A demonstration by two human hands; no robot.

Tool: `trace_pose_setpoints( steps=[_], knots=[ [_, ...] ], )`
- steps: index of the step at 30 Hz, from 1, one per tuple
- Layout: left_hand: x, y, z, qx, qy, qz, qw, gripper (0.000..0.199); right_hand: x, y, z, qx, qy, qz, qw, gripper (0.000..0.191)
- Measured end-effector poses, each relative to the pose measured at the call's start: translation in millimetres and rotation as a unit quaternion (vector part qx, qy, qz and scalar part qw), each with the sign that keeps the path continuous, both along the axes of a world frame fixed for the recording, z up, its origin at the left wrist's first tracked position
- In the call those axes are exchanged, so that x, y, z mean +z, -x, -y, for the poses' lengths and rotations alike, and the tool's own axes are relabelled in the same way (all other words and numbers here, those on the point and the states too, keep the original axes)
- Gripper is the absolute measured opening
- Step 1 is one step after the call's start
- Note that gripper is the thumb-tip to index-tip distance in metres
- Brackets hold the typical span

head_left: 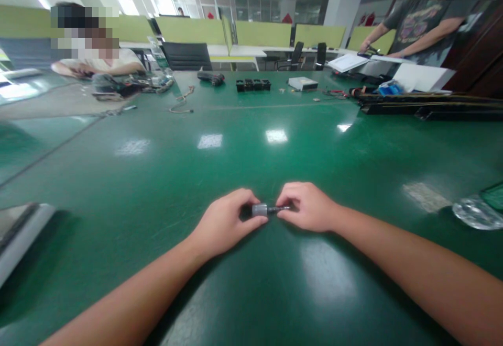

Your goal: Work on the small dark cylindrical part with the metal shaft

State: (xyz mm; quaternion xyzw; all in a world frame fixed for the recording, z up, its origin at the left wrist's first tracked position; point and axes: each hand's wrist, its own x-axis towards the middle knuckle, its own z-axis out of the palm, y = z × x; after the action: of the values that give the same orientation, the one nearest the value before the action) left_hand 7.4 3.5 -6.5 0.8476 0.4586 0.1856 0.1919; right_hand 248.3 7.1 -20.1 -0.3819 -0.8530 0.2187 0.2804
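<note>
Just above the green table [243,157], a small part spans the gap between my hands: a grey cylinder [259,210] with a thin, dark, ridged shaft [272,210] sticking out to the right. My left hand [226,220] is closed on the cylinder, thumb below and fingers above. At the other side, my right hand [308,207] pinches the shaft near its far end between thumb and fingers. The shaft lies roughly level. Its exact kind is too small to make out, and the fingertips partly cover it.
A clear plastic bottle [477,212] lies at the right edge, and a grey-edged panel [27,231] at the left. Farther back are a cable [181,102], a black block [253,85], a silver box [303,84] and long black rails [428,108]. Two people are at the far side.
</note>
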Motion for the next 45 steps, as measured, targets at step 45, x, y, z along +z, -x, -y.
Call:
trace_pose_setpoints(
  steps=[45],
  knots=[
    [2.1,2.9,0.6,0.003,-0.002,0.005,1.000,0.024,4.8,-22.9,-12.3,-0.002,-0.030,0.041,0.999,0.006]
  ],
)
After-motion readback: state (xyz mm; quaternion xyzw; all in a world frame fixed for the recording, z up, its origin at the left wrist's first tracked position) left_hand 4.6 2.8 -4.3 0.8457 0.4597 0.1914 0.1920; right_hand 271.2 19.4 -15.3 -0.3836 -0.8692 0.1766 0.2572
